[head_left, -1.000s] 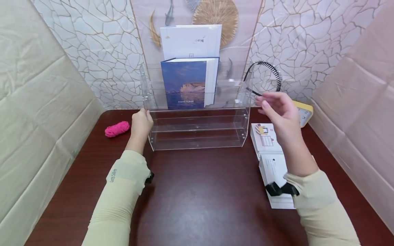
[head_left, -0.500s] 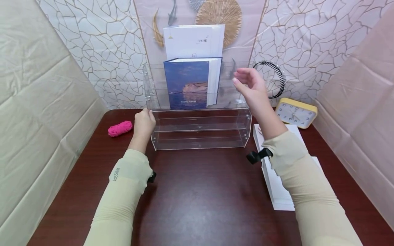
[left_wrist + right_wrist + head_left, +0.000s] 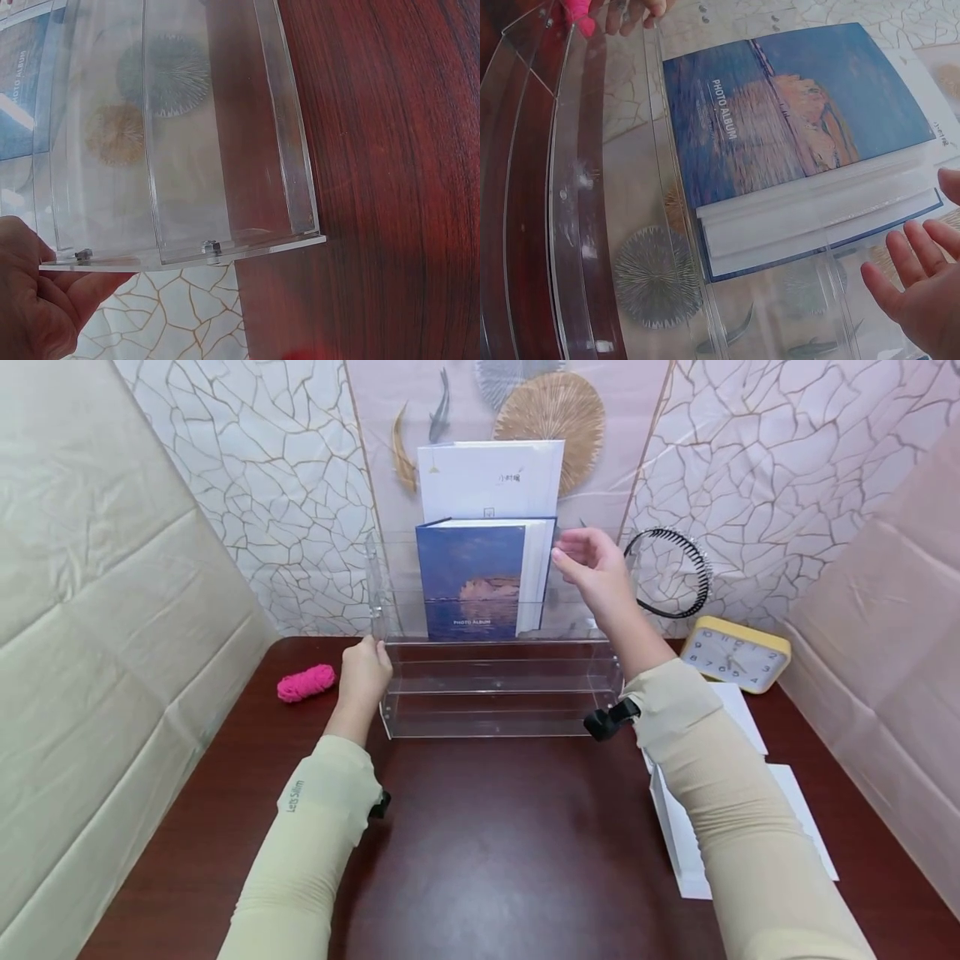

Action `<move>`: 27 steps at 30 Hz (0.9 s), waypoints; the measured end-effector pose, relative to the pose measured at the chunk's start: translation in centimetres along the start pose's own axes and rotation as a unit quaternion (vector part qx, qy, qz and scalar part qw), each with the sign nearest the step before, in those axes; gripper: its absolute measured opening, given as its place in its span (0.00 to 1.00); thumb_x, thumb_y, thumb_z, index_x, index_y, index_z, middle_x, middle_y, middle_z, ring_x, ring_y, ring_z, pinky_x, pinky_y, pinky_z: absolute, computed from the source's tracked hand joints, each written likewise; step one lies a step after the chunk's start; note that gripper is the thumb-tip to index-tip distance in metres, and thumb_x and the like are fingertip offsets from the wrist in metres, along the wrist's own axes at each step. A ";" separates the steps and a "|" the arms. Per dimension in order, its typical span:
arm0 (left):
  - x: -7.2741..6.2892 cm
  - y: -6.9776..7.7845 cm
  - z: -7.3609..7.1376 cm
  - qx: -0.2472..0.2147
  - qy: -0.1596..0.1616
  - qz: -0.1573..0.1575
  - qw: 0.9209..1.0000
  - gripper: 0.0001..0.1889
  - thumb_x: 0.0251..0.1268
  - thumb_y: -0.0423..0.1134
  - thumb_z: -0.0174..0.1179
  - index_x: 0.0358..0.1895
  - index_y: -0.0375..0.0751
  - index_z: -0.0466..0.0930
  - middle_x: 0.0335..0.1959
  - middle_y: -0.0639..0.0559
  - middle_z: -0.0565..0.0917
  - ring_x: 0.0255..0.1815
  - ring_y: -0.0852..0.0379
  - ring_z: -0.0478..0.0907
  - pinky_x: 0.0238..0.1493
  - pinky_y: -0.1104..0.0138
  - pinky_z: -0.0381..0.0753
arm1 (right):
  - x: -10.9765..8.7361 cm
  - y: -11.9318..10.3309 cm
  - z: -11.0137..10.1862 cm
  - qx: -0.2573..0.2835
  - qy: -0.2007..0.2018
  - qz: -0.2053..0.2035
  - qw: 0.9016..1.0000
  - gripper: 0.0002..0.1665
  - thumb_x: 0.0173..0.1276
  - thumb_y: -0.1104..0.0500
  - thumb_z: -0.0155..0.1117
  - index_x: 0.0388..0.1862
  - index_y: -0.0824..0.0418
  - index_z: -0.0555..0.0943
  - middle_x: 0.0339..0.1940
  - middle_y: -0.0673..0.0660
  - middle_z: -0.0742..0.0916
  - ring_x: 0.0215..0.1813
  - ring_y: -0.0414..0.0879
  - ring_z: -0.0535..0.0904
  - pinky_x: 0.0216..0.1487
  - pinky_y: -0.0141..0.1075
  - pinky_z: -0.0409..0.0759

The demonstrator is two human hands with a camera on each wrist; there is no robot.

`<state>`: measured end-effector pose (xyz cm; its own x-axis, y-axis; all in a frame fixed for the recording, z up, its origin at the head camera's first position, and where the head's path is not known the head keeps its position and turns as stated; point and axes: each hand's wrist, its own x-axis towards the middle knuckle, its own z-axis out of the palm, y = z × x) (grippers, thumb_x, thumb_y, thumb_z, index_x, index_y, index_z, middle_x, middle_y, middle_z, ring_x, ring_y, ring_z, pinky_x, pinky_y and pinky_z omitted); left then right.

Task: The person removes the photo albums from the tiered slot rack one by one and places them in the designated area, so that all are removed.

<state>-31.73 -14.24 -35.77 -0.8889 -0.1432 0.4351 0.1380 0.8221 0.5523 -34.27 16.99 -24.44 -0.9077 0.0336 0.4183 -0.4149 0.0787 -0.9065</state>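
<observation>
A clear acrylic tiered rack (image 3: pixel 487 724) stands on the table, its upper tier bearing a blue photo album (image 3: pixel 471 577). Behind that album rises a taller white album (image 3: pixel 487 481). My left hand (image 3: pixel 365 672) grips the rack's left side panel; in the left wrist view the same hand (image 3: pixel 34 304) has fingers behind the panel's edge. Beside the blue album's right edge is my right hand (image 3: pixel 597 572), fingers relaxed and holding nothing. From the right wrist, a gap shows between the right hand's fingertips (image 3: pixel 877 281) and the album's page side.
A pink yarn bundle (image 3: pixel 306 683) lies left of the rack. On the right are a black toothed headband (image 3: pixel 705 572), a yellow-framed clock (image 3: pixel 738 653) and white books or boxes (image 3: pixel 798 814), partly hidden by the right forearm. A patterned wall stands behind.
My right hand has moved left from near the headband to the blue album's right edge, uncovering the clock. The left hand keeps its hold on the rack. The head view has shifted slightly.
</observation>
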 end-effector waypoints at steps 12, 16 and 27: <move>0.1 -0.2 0.1 0.003 -0.003 0.003 1.000 0.14 0.69 0.34 0.46 0.33 0.24 0.75 0.30 0.26 0.80 0.37 0.31 0.79 0.37 0.47 0.76 | 0.4 0.3 1.0 -0.001 0.011 0.016 1.000 0.22 0.60 0.65 0.66 0.53 0.69 0.73 0.43 0.57 0.80 0.42 0.43 0.76 0.40 0.34 0.76; 0.3 -0.2 0.1 0.005 -0.002 0.002 1.000 0.14 0.69 0.34 0.46 0.33 0.24 0.75 0.30 0.26 0.80 0.36 0.31 0.79 0.36 0.47 0.76 | 0.2 0.3 1.5 -0.021 0.025 0.009 0.999 0.24 0.60 0.65 0.66 0.53 0.68 0.71 0.42 0.57 0.79 0.44 0.44 0.75 0.43 0.34 0.75; 0.2 -0.4 0.1 0.007 -0.009 -0.009 1.000 0.14 0.70 0.34 0.46 0.34 0.24 0.74 0.29 0.27 0.79 0.35 0.31 0.79 0.36 0.47 0.77 | 0.0 1.7 2.5 -0.094 0.041 -0.014 0.995 0.26 0.58 0.60 0.70 0.51 0.67 0.71 0.40 0.55 0.78 0.45 0.46 0.74 0.48 0.34 0.72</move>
<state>-31.98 -14.59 -35.96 -0.8990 -0.1482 0.4121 0.1161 0.8267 0.5506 -35.13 14.59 -26.10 -0.8844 0.1103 0.4535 -0.4136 0.2651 -0.8710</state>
